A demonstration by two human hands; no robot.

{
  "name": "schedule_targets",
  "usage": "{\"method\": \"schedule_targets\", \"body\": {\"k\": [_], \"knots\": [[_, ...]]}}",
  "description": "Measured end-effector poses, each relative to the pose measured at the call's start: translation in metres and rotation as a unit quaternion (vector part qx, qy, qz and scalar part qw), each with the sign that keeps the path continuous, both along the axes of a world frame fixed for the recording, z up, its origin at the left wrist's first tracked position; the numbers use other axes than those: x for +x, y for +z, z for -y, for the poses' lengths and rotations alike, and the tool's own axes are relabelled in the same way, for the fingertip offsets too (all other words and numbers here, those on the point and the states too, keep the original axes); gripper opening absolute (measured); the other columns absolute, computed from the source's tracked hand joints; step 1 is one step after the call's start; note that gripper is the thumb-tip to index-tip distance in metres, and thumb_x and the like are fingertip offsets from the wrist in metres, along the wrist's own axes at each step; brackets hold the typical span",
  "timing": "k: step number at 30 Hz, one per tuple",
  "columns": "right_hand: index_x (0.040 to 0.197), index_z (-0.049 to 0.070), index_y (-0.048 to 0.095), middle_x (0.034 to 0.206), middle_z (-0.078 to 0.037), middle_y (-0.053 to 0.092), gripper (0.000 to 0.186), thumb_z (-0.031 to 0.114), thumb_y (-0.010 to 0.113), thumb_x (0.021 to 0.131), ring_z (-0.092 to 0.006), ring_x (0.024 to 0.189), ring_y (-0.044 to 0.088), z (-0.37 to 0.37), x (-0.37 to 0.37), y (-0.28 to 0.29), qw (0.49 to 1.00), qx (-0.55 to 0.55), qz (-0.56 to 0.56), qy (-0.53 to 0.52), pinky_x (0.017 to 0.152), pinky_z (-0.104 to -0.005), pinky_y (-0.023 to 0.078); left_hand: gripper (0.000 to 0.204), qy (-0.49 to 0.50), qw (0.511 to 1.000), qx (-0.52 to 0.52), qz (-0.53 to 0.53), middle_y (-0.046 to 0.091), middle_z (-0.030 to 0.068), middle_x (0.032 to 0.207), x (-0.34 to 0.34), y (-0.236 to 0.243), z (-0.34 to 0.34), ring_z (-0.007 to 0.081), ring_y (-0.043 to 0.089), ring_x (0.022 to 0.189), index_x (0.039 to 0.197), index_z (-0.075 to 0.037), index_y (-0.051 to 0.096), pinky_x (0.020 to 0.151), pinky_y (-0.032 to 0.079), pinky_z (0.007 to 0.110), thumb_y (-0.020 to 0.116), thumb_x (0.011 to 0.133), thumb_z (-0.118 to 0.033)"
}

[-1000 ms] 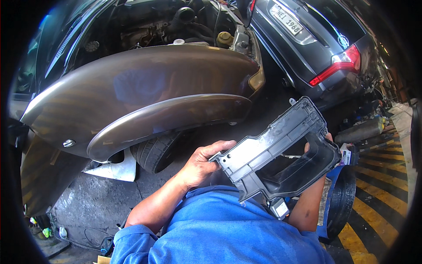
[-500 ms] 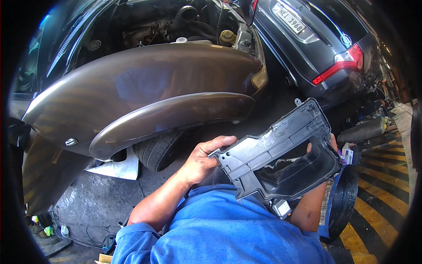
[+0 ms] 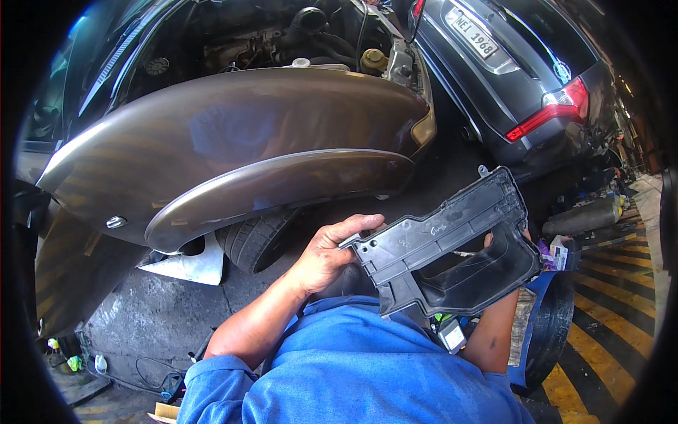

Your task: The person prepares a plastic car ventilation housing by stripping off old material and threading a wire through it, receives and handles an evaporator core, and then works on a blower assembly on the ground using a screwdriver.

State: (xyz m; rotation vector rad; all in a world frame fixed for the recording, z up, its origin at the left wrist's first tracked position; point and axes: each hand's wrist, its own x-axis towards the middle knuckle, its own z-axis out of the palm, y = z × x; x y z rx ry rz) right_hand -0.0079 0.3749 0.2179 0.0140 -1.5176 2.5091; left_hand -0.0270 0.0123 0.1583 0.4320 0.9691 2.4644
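My left hand (image 3: 333, 251) grips the left end of a black plastic housing (image 3: 445, 237), which has ribs, small holes, a metal tab and a large opening. My right hand (image 3: 489, 240) holds its right side from behind; most of it is hidden, with fingertips showing through the opening and at the edge. The housing is tilted, its right end higher, just in front of my blue-shirted body (image 3: 353, 367). A small boxy device (image 3: 450, 334) shows below it.
A bronze car fender (image 3: 282, 120) above an open engine bay (image 3: 275, 42) stands ahead, over a tyre (image 3: 251, 244). A dark grey car (image 3: 522, 92) stands at upper right. A cylinder (image 3: 583, 220), blue-black drum (image 3: 547, 332), white panel (image 3: 187, 265), cables (image 3: 145, 371) and striped floor (image 3: 614, 304) surround me.
The housing has tilted slightly in my hands, so the bright glare on its top face has gone. The cars appear shifted a little rightward in the view.
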Motion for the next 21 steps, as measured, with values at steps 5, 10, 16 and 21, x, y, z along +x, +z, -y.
{"method": "schedule_targets", "body": {"k": [5,10,16,21], "knots": [[0.100,-0.004,0.060,0.076,-0.018,0.066,0.018,0.013,0.054,0.095,-0.0203,0.053,0.061,-0.003,-0.001,0.003,0.997,-0.026,0.074,-0.007,0.046,-0.0269,0.049,0.061,0.008,1.000,0.011,-0.001,0.057,0.0105,0.133,-0.002,-0.001,0.000,0.0211,0.054,0.122,0.134,-0.001,0.055,0.108,0.039,0.037,0.065,0.075,-0.014],[0.112,-0.002,0.056,0.074,-0.009,0.062,0.030,0.018,0.063,0.091,-0.0130,0.049,0.055,0.029,0.012,0.013,0.996,0.062,-0.028,-0.056,0.045,-0.0247,0.046,0.067,-0.017,0.994,0.054,0.088,0.061,0.0134,0.127,-0.006,0.003,0.000,0.0210,0.058,0.118,0.137,0.003,0.050,0.108,0.040,0.035,0.054,0.070,0.004],[0.116,0.003,0.056,0.086,-0.002,0.061,0.033,0.020,0.067,0.089,-0.0021,0.047,0.041,0.046,0.019,0.046,0.987,0.160,-0.010,0.006,0.045,-0.0176,0.037,0.051,0.018,0.988,0.044,0.144,0.067,0.0055,0.098,-0.009,-0.013,-0.004,0.0127,0.061,0.085,0.120,0.001,0.060,0.078,0.049,0.027,0.052,0.071,0.008],[0.097,0.002,0.054,0.085,-0.007,0.054,0.034,0.027,0.072,0.084,-0.0024,0.052,0.039,0.054,0.019,0.057,0.981,0.192,-0.011,-0.010,0.042,-0.0148,0.034,0.035,0.025,0.979,0.067,0.190,0.067,0.0033,0.091,-0.006,-0.019,-0.007,0.0107,0.059,0.073,0.104,-0.002,0.063,0.068,0.047,0.024,0.052,0.073,0.008]]}}
